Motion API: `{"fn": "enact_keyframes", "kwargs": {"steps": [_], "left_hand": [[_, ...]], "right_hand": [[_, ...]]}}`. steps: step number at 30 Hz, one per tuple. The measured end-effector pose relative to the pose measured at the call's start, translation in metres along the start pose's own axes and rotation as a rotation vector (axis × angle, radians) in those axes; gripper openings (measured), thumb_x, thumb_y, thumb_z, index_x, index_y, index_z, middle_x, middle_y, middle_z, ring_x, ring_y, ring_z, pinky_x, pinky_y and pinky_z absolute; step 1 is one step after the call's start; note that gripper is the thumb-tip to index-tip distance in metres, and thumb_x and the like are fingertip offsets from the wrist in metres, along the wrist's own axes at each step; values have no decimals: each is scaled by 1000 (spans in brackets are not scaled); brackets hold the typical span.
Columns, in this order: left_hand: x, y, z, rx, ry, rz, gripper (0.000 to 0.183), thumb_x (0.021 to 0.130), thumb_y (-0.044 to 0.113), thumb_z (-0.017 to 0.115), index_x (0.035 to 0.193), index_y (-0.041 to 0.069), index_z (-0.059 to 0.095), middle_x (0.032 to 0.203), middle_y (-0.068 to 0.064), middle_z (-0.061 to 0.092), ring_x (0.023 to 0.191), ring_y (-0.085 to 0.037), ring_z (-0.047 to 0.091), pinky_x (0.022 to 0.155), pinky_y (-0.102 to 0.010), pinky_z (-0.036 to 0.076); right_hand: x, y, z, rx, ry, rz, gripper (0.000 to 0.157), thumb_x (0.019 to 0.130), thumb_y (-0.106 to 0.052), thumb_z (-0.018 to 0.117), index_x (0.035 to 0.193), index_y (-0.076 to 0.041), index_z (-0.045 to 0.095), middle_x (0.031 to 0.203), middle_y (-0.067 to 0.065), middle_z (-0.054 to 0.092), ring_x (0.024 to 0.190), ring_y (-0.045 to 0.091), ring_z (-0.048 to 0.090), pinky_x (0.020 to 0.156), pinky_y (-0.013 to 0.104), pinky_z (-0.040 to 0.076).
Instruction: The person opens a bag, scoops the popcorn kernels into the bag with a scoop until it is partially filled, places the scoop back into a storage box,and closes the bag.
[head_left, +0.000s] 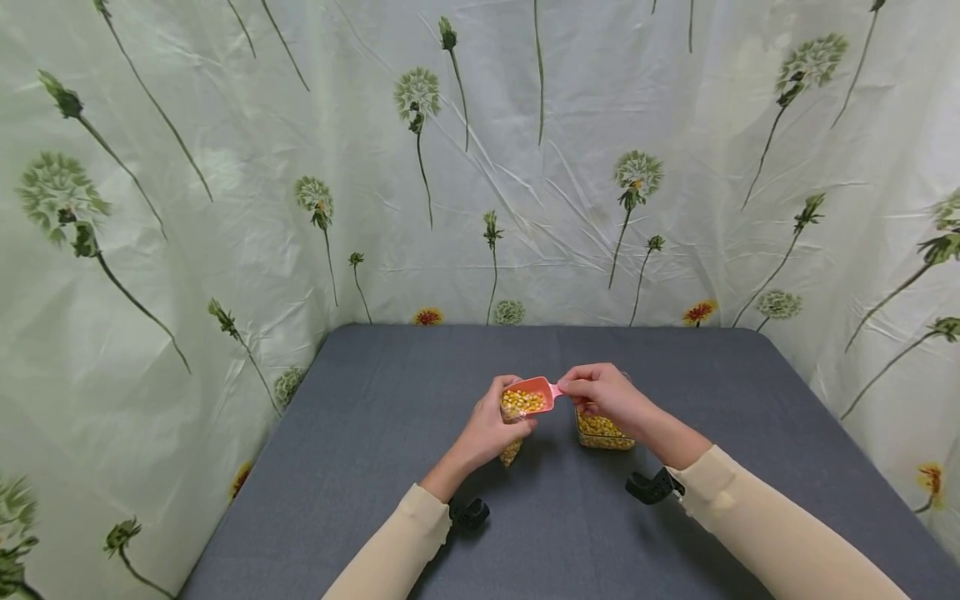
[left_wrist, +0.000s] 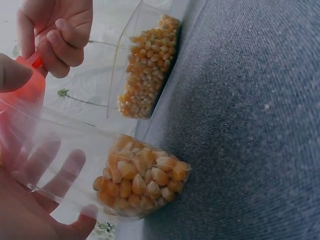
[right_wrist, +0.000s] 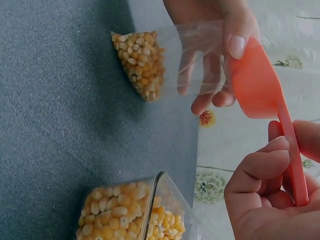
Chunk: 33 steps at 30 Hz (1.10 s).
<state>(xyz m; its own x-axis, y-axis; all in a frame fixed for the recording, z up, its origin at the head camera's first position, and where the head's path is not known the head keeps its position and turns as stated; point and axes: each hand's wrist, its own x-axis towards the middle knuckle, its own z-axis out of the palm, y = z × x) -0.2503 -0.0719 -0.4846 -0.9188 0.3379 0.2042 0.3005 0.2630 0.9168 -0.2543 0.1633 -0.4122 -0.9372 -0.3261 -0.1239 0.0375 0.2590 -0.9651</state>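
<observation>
My right hand (head_left: pixel 606 396) pinches the handle of a coral-pink scoop (head_left: pixel 546 386), which carries yellow corn kernels (head_left: pixel 522 402). The scoop's front end sits at the mouth of a clear plastic bag (left_wrist: pixel 75 132). My left hand (head_left: pixel 491 427) holds that bag near its top, thumb along the scoop's side in the right wrist view. Corn kernels (right_wrist: pixel 140 62) fill the bag's bottom corner, which hangs down by the tabletop. Below my right hand stands a clear square container (head_left: pixel 606 442) of corn kernels, partly hidden by that hand in the head view.
A dark grey cloth covers the table (head_left: pixel 360 467). Behind and at both sides hangs a pale curtain (head_left: pixel 480 167) printed with dandelions. Black wrist-worn devices (head_left: pixel 652 487) sit under both forearms.
</observation>
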Motion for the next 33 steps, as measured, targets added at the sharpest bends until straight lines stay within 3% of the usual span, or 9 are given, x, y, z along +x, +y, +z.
{"fn": "enact_keyframes", "kwargs": {"steps": [11,18,24,33], "left_hand": [[-1,6,1,50,63,87,65,80,24,85,134,24,48,116,5,60,95,-15,60,78,-33,53],[-1,14,1,80,83,110,61,77,24,84,129,26,52,116,7,61,98,-14,59,82,-34,52],[-3,17,2,78,69,120,60,77,22,84,128,23,53,115,6,60,98,-15,59,83,-35,52],[-3,16,4,62,65,126,61,76,19,84,127,23,52,115,5,61,98,-15,59,82,-33,53]], "right_hand": [[-7,-11,3,-60,5,-100,22,100,-21,66,100,1,71,72,10,54,64,23,49,60,35,46],[-12,-19,3,-200,15,-216,20,99,-25,67,97,-6,73,69,13,55,64,35,50,59,38,47],[-17,-21,7,-270,53,-280,15,98,-25,69,95,-11,75,60,5,49,52,20,43,50,34,41],[-26,-30,15,-458,149,-321,5,95,-23,73,93,-19,75,63,0,53,55,19,44,49,30,36]]}}
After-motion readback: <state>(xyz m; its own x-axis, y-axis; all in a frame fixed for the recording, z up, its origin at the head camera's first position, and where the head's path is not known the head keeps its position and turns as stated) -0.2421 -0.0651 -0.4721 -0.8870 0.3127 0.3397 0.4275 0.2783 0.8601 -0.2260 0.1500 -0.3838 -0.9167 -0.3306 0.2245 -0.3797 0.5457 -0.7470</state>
